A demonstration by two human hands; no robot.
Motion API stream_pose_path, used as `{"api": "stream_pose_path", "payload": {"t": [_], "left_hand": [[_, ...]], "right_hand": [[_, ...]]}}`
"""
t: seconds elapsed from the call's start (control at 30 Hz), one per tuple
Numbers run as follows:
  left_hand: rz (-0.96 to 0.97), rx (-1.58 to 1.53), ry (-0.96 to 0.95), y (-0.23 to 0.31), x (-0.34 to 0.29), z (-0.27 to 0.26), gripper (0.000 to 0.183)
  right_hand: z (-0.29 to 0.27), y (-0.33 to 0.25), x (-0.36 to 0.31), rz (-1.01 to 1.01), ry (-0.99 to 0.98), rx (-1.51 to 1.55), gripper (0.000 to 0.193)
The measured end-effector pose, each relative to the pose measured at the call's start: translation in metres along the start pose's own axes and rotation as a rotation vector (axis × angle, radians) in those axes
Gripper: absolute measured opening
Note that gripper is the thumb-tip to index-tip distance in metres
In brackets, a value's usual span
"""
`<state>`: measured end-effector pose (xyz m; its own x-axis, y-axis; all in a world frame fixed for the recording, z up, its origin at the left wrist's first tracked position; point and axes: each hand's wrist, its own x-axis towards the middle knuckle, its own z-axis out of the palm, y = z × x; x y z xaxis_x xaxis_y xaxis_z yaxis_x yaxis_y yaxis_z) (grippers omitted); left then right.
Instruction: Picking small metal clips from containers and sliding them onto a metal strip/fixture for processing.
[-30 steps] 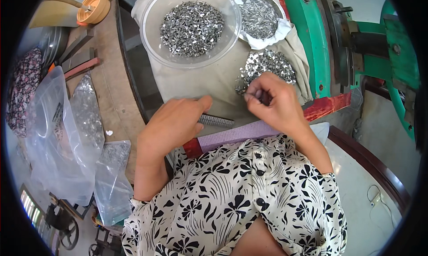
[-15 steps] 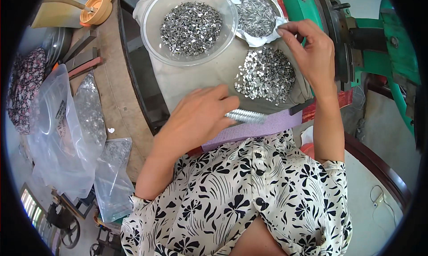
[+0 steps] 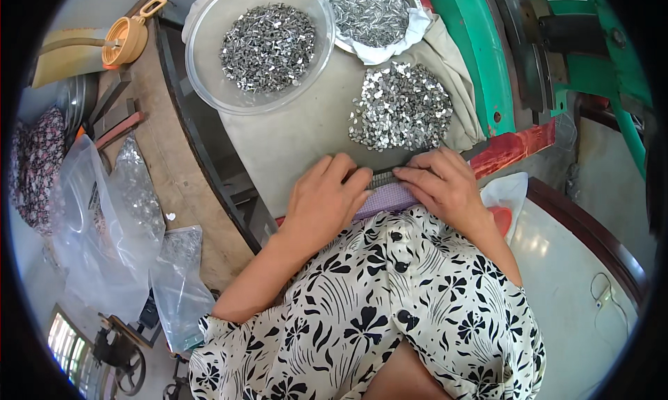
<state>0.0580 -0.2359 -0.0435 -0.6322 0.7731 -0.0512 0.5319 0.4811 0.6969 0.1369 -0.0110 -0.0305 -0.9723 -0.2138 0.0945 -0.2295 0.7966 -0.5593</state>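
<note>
With left hand (image 3: 325, 194) and right hand (image 3: 443, 182), we are pinching the ridged strip (image 3: 383, 178) by its ends, just our side of the metal pile (image 3: 403, 109). Its visible stretch is looking complete, while plenty is lying loose in the pile

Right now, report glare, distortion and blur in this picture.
Head view: metal pile glints, and pale floor shows a bright patch; head view: dark red strip looks bowed near the picture's edge; head view: left hand and right hand look fairly sharp.
</note>
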Motion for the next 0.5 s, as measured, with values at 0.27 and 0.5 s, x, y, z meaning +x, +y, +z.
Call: {"api": "stream_pose_path", "payload": {"t": [0.27, 0.5], "left_hand": [[0.006, -0.006, 0.074, -0.002, -0.008, 0.01, 0.029], [0.003, 0.032, 0.128, -0.002, -0.01, 0.01, 0.028]], "right_hand": [[-0.001, 0.006, -0.002, 0.067, -0.021, 0.012, 0.037], [-0.011, 0.007, -0.005, 0.069, -0.076, -0.007, 0.035]]}}
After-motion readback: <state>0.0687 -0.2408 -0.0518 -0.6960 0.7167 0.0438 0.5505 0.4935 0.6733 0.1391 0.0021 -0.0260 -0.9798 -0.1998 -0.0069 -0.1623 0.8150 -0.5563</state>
